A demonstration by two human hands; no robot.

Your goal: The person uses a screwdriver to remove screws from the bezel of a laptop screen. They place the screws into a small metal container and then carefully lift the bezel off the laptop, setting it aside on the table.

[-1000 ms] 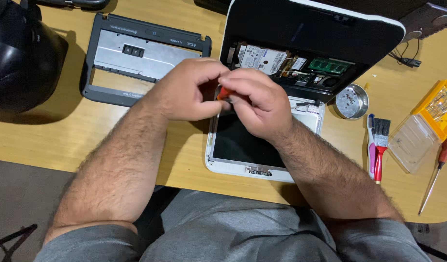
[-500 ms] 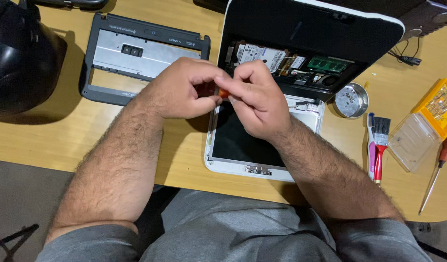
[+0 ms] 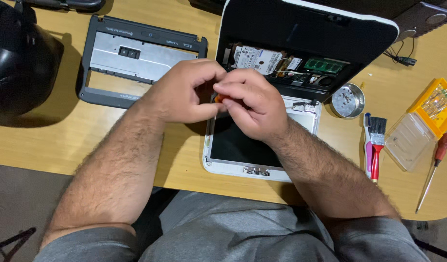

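Both my hands meet above an opened small white laptop on a wooden table. My left hand and my right hand are closed together on a small orange tool, of which only a sliver shows between the fingers. Below the hands lies the laptop's dark screen panel in its white frame. Behind them the open base shows a hard drive, a green memory board and cables.
A grey keyboard frame lies at the back left, next to a black helmet-like object. On the right are a small round metal tin, a red-handled brush, a clear and yellow bit case and a red screwdriver.
My hands have shifted slightly while staying together on the orange tool; the fingers have turned a little. Nothing else on the table has moved.
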